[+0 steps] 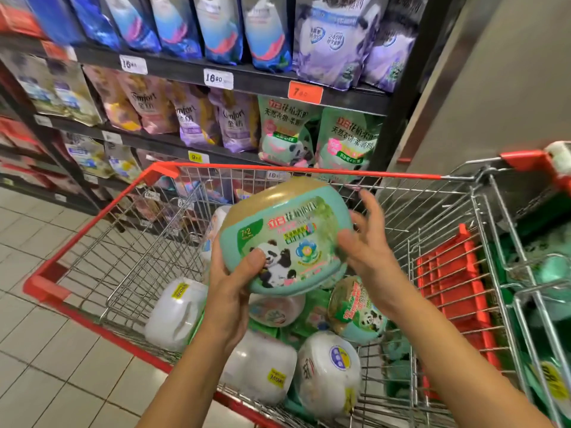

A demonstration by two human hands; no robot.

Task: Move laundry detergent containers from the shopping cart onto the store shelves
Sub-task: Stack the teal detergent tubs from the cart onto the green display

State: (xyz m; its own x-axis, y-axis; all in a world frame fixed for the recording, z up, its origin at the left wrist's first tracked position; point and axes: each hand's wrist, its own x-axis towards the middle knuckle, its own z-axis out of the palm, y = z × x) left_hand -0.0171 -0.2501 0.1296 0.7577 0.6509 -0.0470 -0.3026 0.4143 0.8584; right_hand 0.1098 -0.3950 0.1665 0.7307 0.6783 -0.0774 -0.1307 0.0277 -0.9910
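A round green detergent tub point(287, 233) with a tan lid and a panda picture hangs above the red wire shopping cart point(102, 220). My left hand point(231, 291) grips it from below, thumb on the panda label. My right hand point(366, 242) touches the tub's right side with spread, relaxed fingers. In the cart lie another green panda tub point(355, 307), several white tubs point(176, 313) and a white round one point(327, 372). The store shelves point(247, 84) stand behind the cart, filled with pouches.
Green panda refill pouches point(346, 140) stand on the shelf right behind the cart, with Comfort pouches point(191, 115) to their left. A red folded child seat point(454, 288) sits at the cart's right. A grey wall point(509, 88) rises on the right; tiled floor point(46, 350) on the left.
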